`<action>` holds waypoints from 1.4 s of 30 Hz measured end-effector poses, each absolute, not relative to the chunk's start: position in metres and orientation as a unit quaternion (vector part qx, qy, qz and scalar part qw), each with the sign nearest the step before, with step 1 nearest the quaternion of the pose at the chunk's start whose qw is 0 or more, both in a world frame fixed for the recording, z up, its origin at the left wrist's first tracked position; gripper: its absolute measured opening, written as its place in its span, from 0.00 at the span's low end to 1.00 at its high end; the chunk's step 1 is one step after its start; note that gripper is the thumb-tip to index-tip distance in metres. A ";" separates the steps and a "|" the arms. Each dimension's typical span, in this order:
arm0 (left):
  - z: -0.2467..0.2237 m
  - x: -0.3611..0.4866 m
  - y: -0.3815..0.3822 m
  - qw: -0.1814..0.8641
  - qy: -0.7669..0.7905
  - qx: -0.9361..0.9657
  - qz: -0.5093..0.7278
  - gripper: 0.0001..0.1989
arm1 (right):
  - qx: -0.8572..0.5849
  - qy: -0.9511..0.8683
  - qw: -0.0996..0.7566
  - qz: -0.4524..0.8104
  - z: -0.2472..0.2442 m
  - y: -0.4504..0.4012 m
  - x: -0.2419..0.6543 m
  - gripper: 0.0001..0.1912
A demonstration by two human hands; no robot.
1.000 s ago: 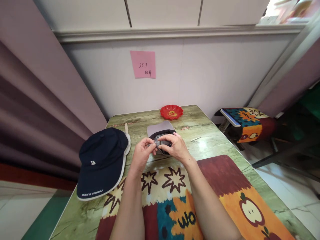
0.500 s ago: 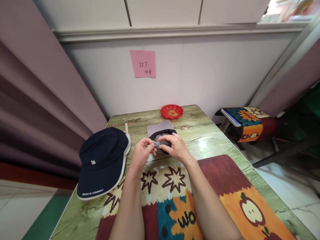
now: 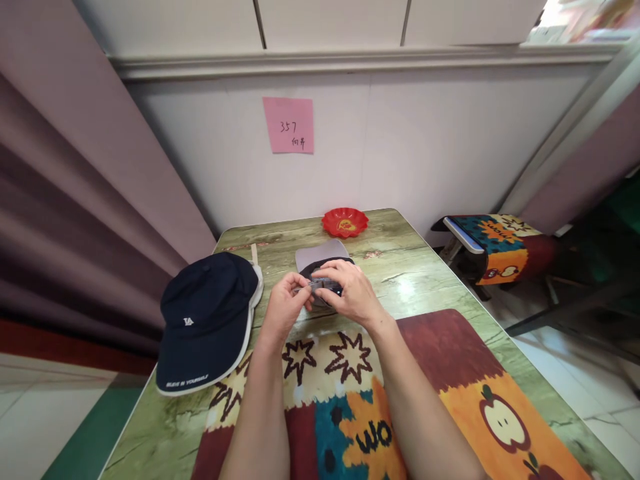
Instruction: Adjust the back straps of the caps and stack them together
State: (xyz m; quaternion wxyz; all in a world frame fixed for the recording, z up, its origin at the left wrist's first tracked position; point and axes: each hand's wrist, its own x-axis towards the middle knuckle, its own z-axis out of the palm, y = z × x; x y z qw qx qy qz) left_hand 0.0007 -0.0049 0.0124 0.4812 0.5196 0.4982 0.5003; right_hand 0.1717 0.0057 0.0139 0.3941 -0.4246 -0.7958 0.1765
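Note:
A grey cap [image 3: 320,253] lies on the table with its brim toward the wall and its dark inside facing up. My left hand [image 3: 281,308] pinches the end of the cap's grey strap between thumb and fingertips. From the other side, my right hand [image 3: 356,293] grips the same strap between thumb and fingers, close to my left fingertips. Its fingers arch over the opening and hide much of the inside. To the left lies a navy cap [image 3: 207,300] with a white-edged brim and a pale strap sticking up; neither hand touches it.
A red scalloped dish [image 3: 345,222] sits at the far table edge [image 3: 280,230]. Under my forearms a patterned mat [image 3: 430,350] covers the near part. On the wall is a pink note [image 3: 289,125]. Beyond the table's right side stands a cloth-covered stool [image 3: 500,243].
Both hands stay at the grey cap's strap. The right fingers have shifted slightly and cover more of the cap's opening. The view has moved a little.

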 end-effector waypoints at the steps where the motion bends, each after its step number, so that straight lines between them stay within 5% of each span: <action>1: 0.013 0.001 -0.005 0.482 0.498 0.520 0.499 0.09 | -0.429 -0.799 0.390 0.160 0.014 0.005 0.170 0.13; 6: 0.013 0.000 -0.005 0.493 0.491 0.518 0.497 0.11 | -0.451 -0.793 0.380 0.156 0.015 0.002 0.162 0.06; 13: 0.012 0.001 -0.002 0.585 0.427 0.420 0.547 0.18 | -0.444 -0.718 0.470 0.257 0.019 0.003 0.165 0.07; 20: 0.012 0.006 -0.004 0.565 0.436 0.453 0.534 0.15 | -0.451 -0.670 0.503 0.309 0.010 0.008 0.164 0.04; 30: 0.013 0.011 -0.005 0.552 0.449 0.471 0.521 0.13 | -0.391 -0.552 0.498 0.543 0.009 0.009 0.162 0.05; 42: 0.009 0.012 -0.005 0.583 0.452 0.460 0.494 0.18 | -0.354 -0.553 0.540 0.526 0.003 0.012 0.159 0.16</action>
